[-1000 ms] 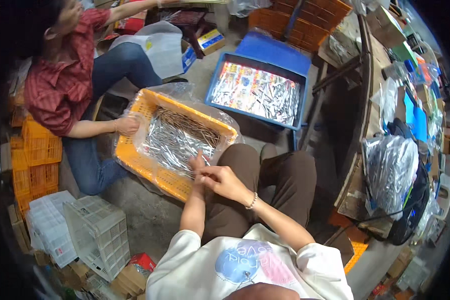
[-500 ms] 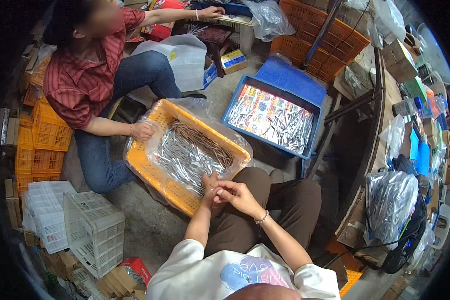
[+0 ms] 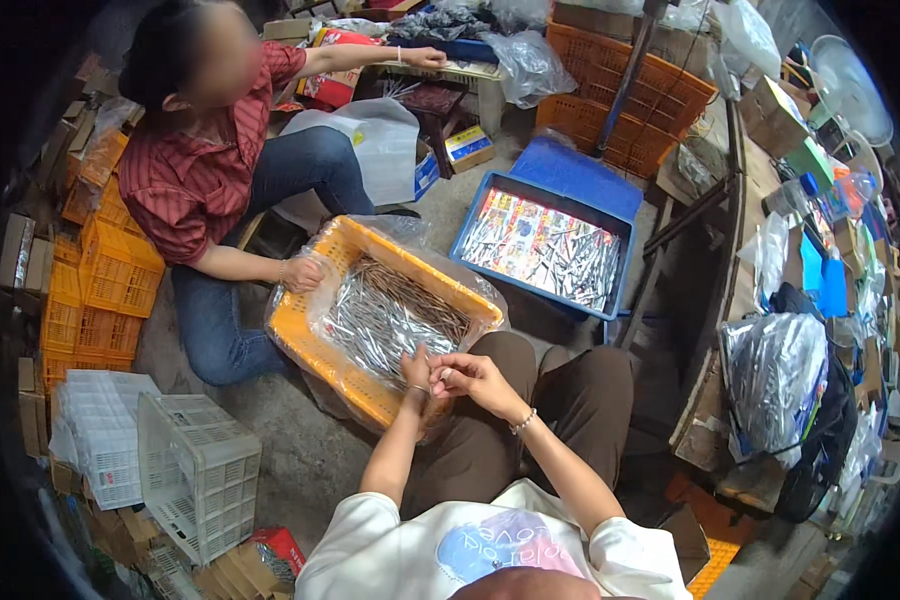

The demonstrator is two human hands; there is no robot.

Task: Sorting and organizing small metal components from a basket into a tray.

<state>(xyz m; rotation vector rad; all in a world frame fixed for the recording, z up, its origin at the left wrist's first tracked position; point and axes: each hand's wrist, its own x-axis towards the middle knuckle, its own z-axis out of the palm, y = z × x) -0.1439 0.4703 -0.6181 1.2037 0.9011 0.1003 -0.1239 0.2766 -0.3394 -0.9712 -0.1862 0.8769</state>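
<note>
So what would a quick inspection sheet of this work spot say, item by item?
Surface: bare concrete floor; both people sit low on it.
Job's things: yellow crate, plastic-lined, full of thin silvery pieces; blue tray holds more.
Clutter: white baskets, orange crates, boxes, filled plastic bags.
Hands: left hand and right hand meet over the crate's near edge, fingers pinched on something too small to tell; a co-worker's hand rests on the far rim.
Cables: nothing seen.
Surroundings: crowded shelves on the right.

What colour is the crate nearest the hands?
Yellow-orange crate, lined with clear plastic; the head view shows it.
</note>
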